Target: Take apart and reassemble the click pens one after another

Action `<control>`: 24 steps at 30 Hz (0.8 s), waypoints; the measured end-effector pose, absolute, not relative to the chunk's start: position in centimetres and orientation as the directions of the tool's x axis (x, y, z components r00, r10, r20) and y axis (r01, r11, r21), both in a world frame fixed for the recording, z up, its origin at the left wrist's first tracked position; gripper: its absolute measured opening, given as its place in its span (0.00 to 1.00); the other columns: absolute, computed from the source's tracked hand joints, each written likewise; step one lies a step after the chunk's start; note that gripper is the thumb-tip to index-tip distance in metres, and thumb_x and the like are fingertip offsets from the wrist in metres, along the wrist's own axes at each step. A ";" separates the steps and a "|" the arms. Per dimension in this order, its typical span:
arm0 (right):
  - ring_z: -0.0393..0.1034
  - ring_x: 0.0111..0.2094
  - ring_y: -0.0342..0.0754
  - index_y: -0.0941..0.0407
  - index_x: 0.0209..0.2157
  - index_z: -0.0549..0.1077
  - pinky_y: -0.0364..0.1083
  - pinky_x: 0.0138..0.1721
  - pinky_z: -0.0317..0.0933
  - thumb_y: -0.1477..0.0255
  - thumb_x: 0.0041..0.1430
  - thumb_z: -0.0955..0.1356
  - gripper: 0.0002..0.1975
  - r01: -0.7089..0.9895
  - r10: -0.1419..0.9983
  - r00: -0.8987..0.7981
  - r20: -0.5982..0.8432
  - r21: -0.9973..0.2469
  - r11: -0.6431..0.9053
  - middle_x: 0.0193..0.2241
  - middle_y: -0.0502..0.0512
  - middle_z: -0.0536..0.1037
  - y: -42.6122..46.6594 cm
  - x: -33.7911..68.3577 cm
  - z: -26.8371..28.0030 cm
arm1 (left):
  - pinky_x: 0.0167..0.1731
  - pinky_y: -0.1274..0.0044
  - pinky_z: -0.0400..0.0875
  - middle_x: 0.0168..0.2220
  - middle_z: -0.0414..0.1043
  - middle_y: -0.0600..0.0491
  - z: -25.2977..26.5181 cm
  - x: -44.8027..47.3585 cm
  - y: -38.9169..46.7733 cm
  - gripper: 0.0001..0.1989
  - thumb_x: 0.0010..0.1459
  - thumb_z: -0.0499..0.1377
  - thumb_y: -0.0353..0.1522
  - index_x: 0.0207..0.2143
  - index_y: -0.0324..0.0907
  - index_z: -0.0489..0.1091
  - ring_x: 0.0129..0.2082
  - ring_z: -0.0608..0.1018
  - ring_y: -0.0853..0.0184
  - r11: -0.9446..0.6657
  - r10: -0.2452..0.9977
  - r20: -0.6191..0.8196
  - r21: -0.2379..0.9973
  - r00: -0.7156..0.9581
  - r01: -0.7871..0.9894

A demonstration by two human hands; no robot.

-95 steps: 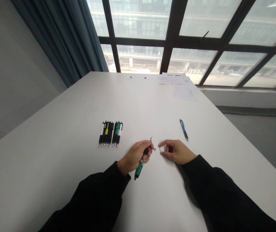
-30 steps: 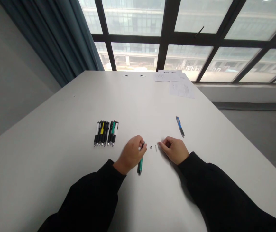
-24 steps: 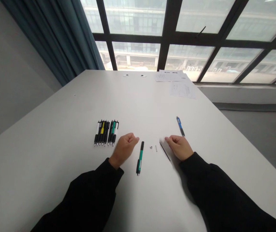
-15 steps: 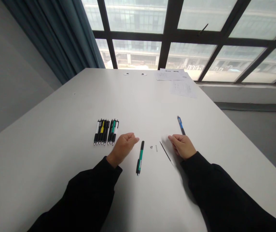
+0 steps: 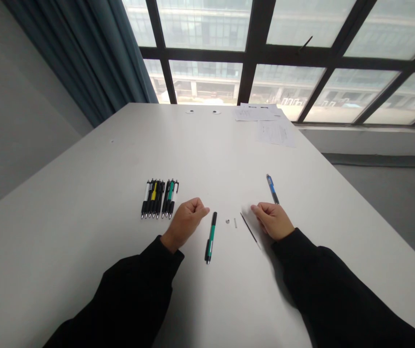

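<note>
My left hand [image 5: 186, 220] rests on the table in a loose fist, between a row of pens [image 5: 159, 199] and a green pen body [image 5: 211, 239] with black ends. Just right of that pen lie a small metal pen tip [image 5: 227, 221], a short spring [image 5: 235, 223] and a thin dark ink refill [image 5: 250, 229]. My right hand [image 5: 272, 220], also curled into a fist, sits right of the refill. Beyond its knuckles a blue pen [image 5: 272, 187] lies on the table, close to the hand. Nothing shows in either fist.
The white table [image 5: 207, 154] stretches away to large windows [image 5: 207, 77]. Sheets of paper [image 5: 258, 113] lie at its far right corner. Two round cable-hole covers [image 5: 216, 112] sit along the far edge. A blue curtain [image 5: 95, 53] hangs at the left.
My right hand has shifted very slightly left. Otherwise the hands, pens and small parts stay in the same places.
</note>
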State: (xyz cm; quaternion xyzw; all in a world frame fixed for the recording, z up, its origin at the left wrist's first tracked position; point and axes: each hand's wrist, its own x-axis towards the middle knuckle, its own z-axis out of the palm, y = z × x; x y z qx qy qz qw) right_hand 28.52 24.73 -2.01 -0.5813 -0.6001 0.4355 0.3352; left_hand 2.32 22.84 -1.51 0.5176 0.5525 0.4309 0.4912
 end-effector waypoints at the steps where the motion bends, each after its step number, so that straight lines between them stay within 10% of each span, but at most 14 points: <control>1: 0.50 0.11 0.38 0.53 0.17 0.57 0.42 0.15 0.43 0.56 0.58 0.66 0.23 0.405 0.989 -0.099 -0.107 -0.913 -0.058 0.09 0.43 0.58 24.7 28.5 -2.0 | 0.20 0.80 0.50 0.17 0.52 0.64 -1.5 2.3 22.8 0.16 0.55 0.61 0.35 0.22 0.43 0.55 0.18 0.54 0.76 0.094 0.995 -0.097 0.985 0.015 0.144; 24: 0.50 0.13 0.39 0.53 0.18 0.57 0.43 0.17 0.44 0.56 0.58 0.65 0.22 0.466 0.987 -0.139 -0.082 -0.885 -0.008 0.10 0.43 0.58 24.7 28.3 -1.8 | 0.23 0.80 0.52 0.20 0.52 0.62 -1.4 2.4 22.8 0.17 0.56 0.60 0.35 0.22 0.43 0.54 0.21 0.56 0.75 0.051 0.996 -0.069 0.955 0.055 0.292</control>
